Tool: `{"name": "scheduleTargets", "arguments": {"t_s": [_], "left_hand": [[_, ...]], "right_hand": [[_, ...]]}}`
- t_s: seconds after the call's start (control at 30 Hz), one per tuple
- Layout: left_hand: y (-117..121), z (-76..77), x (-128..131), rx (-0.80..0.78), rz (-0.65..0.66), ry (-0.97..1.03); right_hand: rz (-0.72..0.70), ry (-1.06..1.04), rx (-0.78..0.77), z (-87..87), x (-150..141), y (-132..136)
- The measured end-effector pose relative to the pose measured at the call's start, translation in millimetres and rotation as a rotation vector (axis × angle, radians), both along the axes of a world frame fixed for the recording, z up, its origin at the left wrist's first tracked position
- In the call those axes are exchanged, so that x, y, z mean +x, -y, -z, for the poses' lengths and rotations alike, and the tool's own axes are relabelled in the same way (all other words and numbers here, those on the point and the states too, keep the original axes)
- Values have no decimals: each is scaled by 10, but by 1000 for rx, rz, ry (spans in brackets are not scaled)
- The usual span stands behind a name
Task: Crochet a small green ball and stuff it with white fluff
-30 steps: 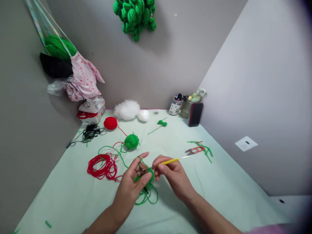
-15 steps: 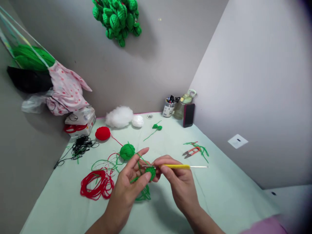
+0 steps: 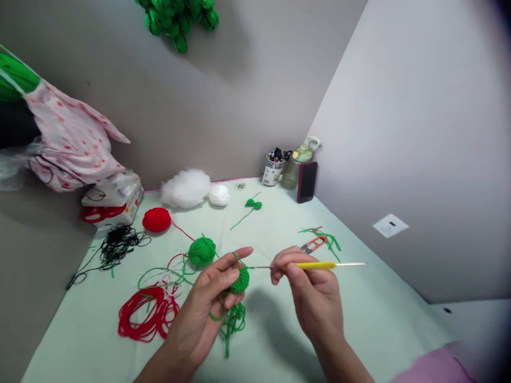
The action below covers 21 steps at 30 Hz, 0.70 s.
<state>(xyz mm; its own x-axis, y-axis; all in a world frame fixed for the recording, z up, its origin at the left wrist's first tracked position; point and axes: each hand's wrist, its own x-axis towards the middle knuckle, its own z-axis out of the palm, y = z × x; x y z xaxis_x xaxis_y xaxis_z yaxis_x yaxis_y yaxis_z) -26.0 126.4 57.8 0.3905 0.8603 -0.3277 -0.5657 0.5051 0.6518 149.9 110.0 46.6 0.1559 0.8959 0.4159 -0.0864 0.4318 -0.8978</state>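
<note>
My left hand (image 3: 213, 290) pinches a small round green crochet piece (image 3: 240, 281) between thumb and fingers, its index finger stretched out with green yarn over it. My right hand (image 3: 313, 290) grips a crochet hook (image 3: 311, 265) by its yellow handle. The hook's thin metal tip points left and meets a green loop drawn out from the piece's upper edge. Loose green yarn strands (image 3: 235, 319) hang below the left hand. Behind that hand lies a green yarn ball (image 3: 202, 251).
Red yarn loops (image 3: 139, 314), a red yarn ball (image 3: 156, 219) and tangled black yarn (image 3: 122, 244) lie left. Farther back are white stuffing (image 3: 186, 188), a white yarn ball (image 3: 219, 195) and small green pieces (image 3: 253, 204). Orange thread snips (image 3: 314, 244), a phone (image 3: 307, 182) and a pen cup (image 3: 273, 169) stand right.
My right hand has moved right with the crochet hook, away from the green piece, stretching a loop out. My left hand has turned the piece slightly. The camera view has shifted a little.
</note>
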Motion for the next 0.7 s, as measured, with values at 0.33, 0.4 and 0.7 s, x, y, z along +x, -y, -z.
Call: {"name": "scheduleTargets", "arguments": {"t_s": [0.33,0.4,0.7], "left_hand": [[48,146,61,222,73,-218],[27,146,23,234,116,-216],[-82,129,-32,302,171,-249]], "right_hand": [[-50,68,-22,63,-158,-9],[-88,-49,-76,93,-127,-37],[-242,-351,-279,82,-84,-84]]}}
